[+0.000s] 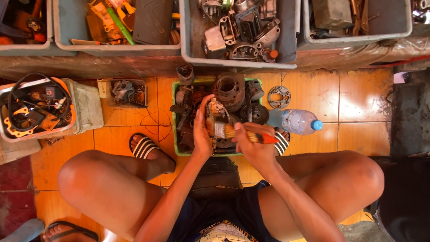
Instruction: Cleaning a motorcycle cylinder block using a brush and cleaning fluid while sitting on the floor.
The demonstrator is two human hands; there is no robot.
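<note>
You are squatting on an orange tiled floor (313, 94) over a green tray (175, 130) packed with greasy engine parts. Your left hand (201, 132) has its fingers wrapped around a small metal engine part (217, 117), holding it just above the tray's middle. Your right hand (253, 145) is closed on a paintbrush (251, 136) with an orange handle; its pale bristles lie against the part, and the handle points off to your right. Behind the part in the tray sits a dark ribbed cylinder (229, 89), with a toothed gear (260, 114) just to its right. A clear plastic water bottle (298, 121) with a blue cap lies on the floor just right of the tray, near a flat round metal plate (279, 97). Your striped sandal (144, 147) rests just left of the tray. Grey bins (286, 45) full of parts line the far side, and a box of black cables (36, 107) stands well apart at your left
</note>
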